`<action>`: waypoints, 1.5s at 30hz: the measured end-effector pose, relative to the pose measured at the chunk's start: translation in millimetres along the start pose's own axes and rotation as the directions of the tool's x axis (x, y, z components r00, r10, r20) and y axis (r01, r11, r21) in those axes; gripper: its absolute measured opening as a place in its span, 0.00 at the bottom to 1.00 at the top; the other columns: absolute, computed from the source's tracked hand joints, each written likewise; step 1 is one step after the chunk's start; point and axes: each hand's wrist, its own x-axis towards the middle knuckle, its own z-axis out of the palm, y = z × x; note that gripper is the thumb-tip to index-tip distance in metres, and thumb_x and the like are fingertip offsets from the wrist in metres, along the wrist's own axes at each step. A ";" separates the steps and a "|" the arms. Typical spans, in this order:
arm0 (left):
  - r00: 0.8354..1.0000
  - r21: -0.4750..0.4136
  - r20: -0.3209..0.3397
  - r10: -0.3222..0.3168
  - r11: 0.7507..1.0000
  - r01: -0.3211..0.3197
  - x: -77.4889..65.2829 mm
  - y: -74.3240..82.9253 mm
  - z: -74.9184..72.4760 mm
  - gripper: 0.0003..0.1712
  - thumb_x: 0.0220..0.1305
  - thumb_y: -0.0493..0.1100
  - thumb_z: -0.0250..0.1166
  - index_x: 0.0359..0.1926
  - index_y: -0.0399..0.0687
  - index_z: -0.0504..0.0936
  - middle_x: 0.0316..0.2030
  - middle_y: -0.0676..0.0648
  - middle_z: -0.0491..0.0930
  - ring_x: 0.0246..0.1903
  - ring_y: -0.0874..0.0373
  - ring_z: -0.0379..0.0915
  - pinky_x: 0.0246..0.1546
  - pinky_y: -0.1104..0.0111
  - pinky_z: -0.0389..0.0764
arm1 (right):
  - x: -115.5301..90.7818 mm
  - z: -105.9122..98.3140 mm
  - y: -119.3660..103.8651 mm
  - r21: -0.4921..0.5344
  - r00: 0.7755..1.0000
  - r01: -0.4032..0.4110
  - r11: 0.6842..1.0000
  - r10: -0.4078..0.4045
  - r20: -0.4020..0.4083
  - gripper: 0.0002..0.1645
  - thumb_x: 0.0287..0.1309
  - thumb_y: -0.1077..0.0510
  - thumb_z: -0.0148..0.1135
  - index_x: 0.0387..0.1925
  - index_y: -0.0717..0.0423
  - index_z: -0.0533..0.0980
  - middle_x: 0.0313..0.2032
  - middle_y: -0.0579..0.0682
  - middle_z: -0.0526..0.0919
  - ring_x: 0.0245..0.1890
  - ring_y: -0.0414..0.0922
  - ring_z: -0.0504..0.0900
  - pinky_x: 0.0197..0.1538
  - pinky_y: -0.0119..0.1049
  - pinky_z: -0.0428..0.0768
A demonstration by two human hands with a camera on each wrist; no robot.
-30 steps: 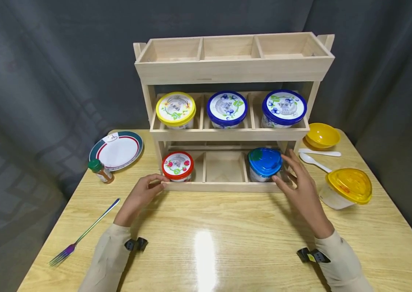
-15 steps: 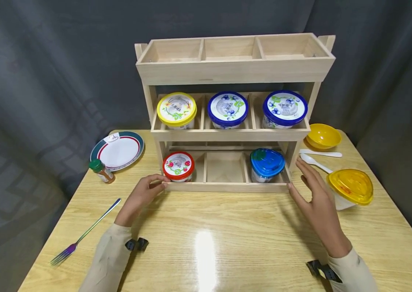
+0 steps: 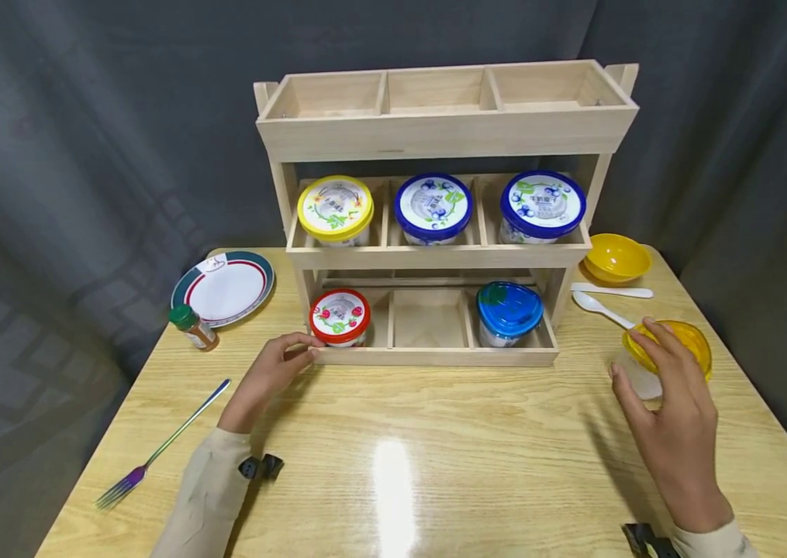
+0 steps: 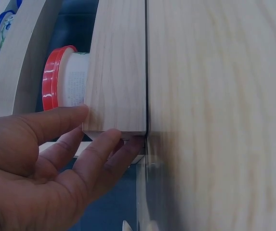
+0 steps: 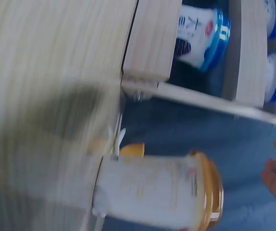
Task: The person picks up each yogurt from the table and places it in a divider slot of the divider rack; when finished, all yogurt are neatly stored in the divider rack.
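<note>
My left hand [image 3: 270, 380] holds the lower left front corner of a three-tier wooden rack [image 3: 435, 356]; in the left wrist view, the thumb lies on the board's upper edge and the fingers reach round its end. Just behind that thumb stands a red-lidded tub [image 3: 339, 314] in the bottom tier. With fingers spread, my right hand [image 3: 679, 418] hovers by a yellow-lidded tub [image 3: 637, 373] on the table and partly hides it in the head view. A gap shows between hand and tub in the right wrist view. The blue-lidded tub [image 3: 508, 310] sits in the bottom right compartment.
Yellow-lidded [image 3: 335, 208] and blue-lidded tubs [image 3: 433, 208] fill the middle tier. To the right lie a yellow bowl [image 3: 616, 258], a white knife [image 3: 612, 291] and a white spoon [image 3: 598, 307]. At left are a plate [image 3: 229, 287], a spice jar [image 3: 194, 328] and a fork [image 3: 163, 446].
My right hand has left the blue-lidded tub and moved right and toward the camera, over to the yellow-lidded tub. The left hand stays at the rack's corner.
</note>
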 end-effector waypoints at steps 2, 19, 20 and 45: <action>1.000 0.006 0.001 -0.001 1.000 0.001 0.1 -0.8 -0.5 0.13 0.81 0.35 0.62 0.57 0.29 0.83 0.64 0.32 0.77 0.55 0.47 0.79 0.50 0.65 0.80 | -1.0 -5.4 6.0 -0.002 0.999 -0.032 0.999 0.032 -0.035 0.50 0.76 0.27 0.55 0.63 0.73 0.79 0.71 0.67 0.76 0.76 0.62 0.70 0.79 0.30 0.58; 1.000 0.005 0.006 -0.013 1.000 0.013 -1.4 -5.4 -1.6 0.14 0.82 0.36 0.61 0.59 0.30 0.83 0.67 0.32 0.76 0.58 0.45 0.79 0.55 0.63 0.79 | -7.3 -31.7 42.1 -0.001 0.805 -0.587 0.810 0.583 0.110 0.39 0.73 0.65 0.67 0.81 0.57 0.66 0.86 0.47 0.46 0.84 0.48 0.49 0.72 0.36 0.64; 1.000 0.003 0.007 -0.014 1.000 0.014 -1.5 -5.4 -1.6 0.14 0.82 0.36 0.61 0.59 0.30 0.83 0.67 0.32 0.76 0.58 0.46 0.79 0.54 0.63 0.79 | -7.3 -31.3 43.0 0.007 0.801 -0.593 0.805 0.589 0.113 0.39 0.73 0.65 0.67 0.81 0.58 0.67 0.86 0.47 0.46 0.84 0.49 0.50 0.69 0.30 0.66; 0.999 -0.007 0.005 -0.035 0.999 0.035 1.4 -1.7 -0.8 0.13 0.82 0.34 0.61 0.59 0.30 0.83 0.67 0.33 0.75 0.53 0.51 0.78 0.48 0.62 0.80 | -14.3 -20.0 58.4 0.014 0.751 -0.651 0.759 0.641 0.157 0.33 0.79 0.65 0.61 0.80 0.56 0.68 0.85 0.53 0.54 0.79 0.62 0.63 0.56 0.13 0.68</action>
